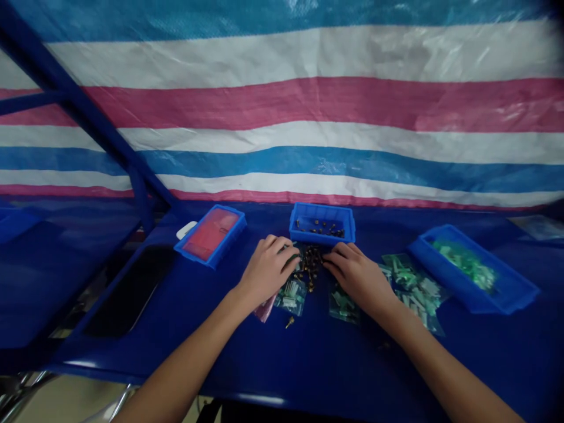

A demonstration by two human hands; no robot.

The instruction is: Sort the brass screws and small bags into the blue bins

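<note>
Small dark and brass-coloured metal parts (312, 264) lie in a loose pile on the blue table. My left hand (269, 264) is at the pile's left edge, fingers curled; what its fingertips hold, if anything, is hidden. On the right side of the pile, my right hand (352, 269) has its fingers bent together at the parts, and its fingertips are too small to read. Just behind the pile stands a blue tray (322, 238) with a few similar parts inside. Clear bags with pale pieces (291, 295) lie beside the hands. One brass part (289, 322) rests alone nearer the front edge.
A blue box with red contents (208, 236) and a dark flat panel (131, 291) are at left. To the right are bags of greenish pieces (418, 291) and a blue bin (480, 279). A striped sheet (308, 106) hangs behind the blue table (264, 364).
</note>
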